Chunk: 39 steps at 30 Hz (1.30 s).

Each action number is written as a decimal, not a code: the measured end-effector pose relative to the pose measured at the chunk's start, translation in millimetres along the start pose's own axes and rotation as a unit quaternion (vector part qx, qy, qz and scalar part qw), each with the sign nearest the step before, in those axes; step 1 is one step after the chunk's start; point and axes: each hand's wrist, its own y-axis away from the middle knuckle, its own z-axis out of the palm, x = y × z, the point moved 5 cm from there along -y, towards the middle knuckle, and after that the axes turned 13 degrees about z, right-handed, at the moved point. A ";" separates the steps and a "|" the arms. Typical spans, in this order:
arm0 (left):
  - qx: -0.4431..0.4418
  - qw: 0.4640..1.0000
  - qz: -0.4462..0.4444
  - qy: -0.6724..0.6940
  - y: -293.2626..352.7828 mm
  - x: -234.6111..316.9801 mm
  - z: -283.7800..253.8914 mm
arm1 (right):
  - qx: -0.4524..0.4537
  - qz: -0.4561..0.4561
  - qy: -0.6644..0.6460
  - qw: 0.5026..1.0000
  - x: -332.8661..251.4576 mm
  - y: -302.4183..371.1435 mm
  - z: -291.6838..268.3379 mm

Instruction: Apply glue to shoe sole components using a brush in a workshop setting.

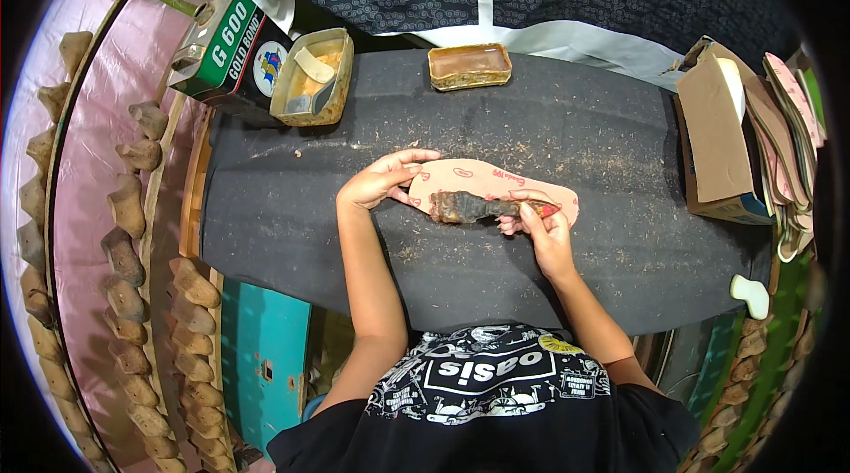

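A pink insole-shaped sheet (482, 175) with red printing lies across the middle of the dark table. My left hand (381, 182) grips its left end, with the fingers over the far edge and the thumb at the near side. In my right hand (549, 238) is a brush (469, 206), its dark, crusted head pointing left and its red handle end showing by my fingers. The brush head lies over the near left part of the insole. Whether its bristles touch the surface I cannot tell.
At the table's far left stand a green and black metal can (232, 57) and a tub (341, 88) holding flat scraper-like pieces. A shallow brown-filled container (469, 65) sits at the far edge. On the right is a cardboard box (722, 141) beside stacked insoles (788, 136). Shoe lasts (124, 207) line racks at left.
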 end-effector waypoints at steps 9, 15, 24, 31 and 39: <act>0.015 1.000 -0.011 -0.019 1.2 -2.4 -3.5 | 0.139 -0.056 0.043 0.988 -29.1 2.1 -37.3; 0.020 1.000 -0.008 -0.021 0.7 -1.2 -0.5 | 0.145 -0.069 0.007 0.987 -28.1 4.7 -31.8; 0.021 0.999 -0.006 -0.023 0.6 -0.3 0.3 | -0.002 0.001 0.007 1.000 1.5 -2.9 3.1; 0.029 0.999 0.008 -0.011 -0.1 -1.0 -1.3 | 0.148 -0.017 0.024 0.989 -20.8 -3.1 -29.4; 0.030 0.999 0.014 -0.007 -0.7 1.7 0.9 | 0.192 -0.066 -0.035 0.979 -29.4 4.1 -48.3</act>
